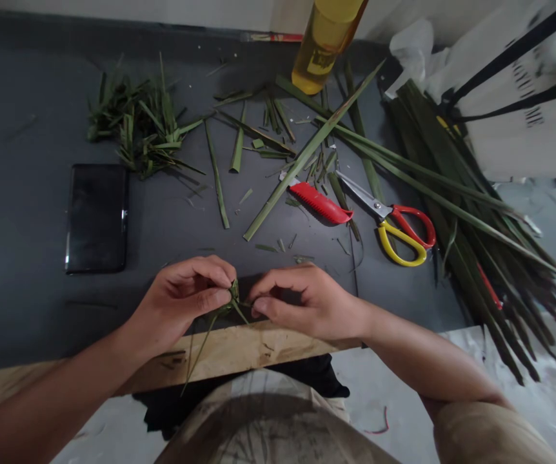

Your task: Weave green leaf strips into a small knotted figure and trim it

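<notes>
Both hands meet over a little leaf knot [234, 291] at the near edge of the table [26, 212]!
And here, from where I stand, the left hand [174, 298] has the knot pinched tight between thumb and fingertips, while the right hand [307, 301] nips a thin strand [245, 303] at its side, thumb and forefinger nearly together; look at the knot's short body, its long axis close to upright, top pointing away from the person, with one long tail [199, 351] slanting down and left across the wooden edge [258, 341], a shorter one angling down to the right, and scissors [377, 206] lying open beyond the right hand!
</notes>
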`<state>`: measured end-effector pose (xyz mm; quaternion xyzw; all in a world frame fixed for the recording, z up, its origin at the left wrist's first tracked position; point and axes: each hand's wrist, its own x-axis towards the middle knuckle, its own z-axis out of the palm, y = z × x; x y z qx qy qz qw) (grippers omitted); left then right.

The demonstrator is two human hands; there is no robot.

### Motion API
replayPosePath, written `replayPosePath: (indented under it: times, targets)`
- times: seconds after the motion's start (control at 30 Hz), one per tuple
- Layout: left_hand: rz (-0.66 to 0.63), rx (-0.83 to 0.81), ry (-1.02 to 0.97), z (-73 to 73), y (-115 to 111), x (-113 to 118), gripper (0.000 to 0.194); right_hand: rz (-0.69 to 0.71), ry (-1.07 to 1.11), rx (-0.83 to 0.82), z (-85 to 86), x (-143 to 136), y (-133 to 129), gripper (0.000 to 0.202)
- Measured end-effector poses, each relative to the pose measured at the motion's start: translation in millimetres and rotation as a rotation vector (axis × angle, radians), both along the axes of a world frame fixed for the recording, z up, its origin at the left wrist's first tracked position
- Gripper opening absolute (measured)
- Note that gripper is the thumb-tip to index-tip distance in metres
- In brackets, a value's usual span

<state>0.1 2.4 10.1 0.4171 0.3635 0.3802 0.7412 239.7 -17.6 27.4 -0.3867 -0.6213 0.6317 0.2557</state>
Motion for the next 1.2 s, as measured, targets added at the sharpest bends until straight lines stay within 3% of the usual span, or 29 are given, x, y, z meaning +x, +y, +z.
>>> replayPosePath:
  times: [0.23,0.4,0.57,0.73,1.03,1.2]
  targets:
    - [-0.008,-0.012,0.001,0.6,0.3,0.0,0.009,-0.052,0.038,-0.068,1.8,-1.3,-1.0,0.019]
    - [0.008,0.049,0.012,-2.8,0.4,-0.9,0.008,-0.212,0.176,-0.239,-1.8,-8.8,-4.0,0.017]
    - [0.045,0.090,0.055,-5.3,-0.5,0.1,0.008,-0.312,0.360,-0.452,-8.7,-14.3,-5.9,0.028]
    - [0.125,0.095,0.045,-4.9,-0.3,1.7,0.010,-0.288,0.419,-0.587,-9.1,-14.4,-5.8,0.044]
    - [0.151,0.073,0.048,-1.2,1.7,3.4,0.013,-0.207,0.287,-0.561,-5.1,-12.9,-3.3,0.042]
    - [0.122,0.050,0.101,-0.4,0.1,3.5,0.017,-0.219,0.258,-0.400,-10.3,-12.3,-8.5,0.032]
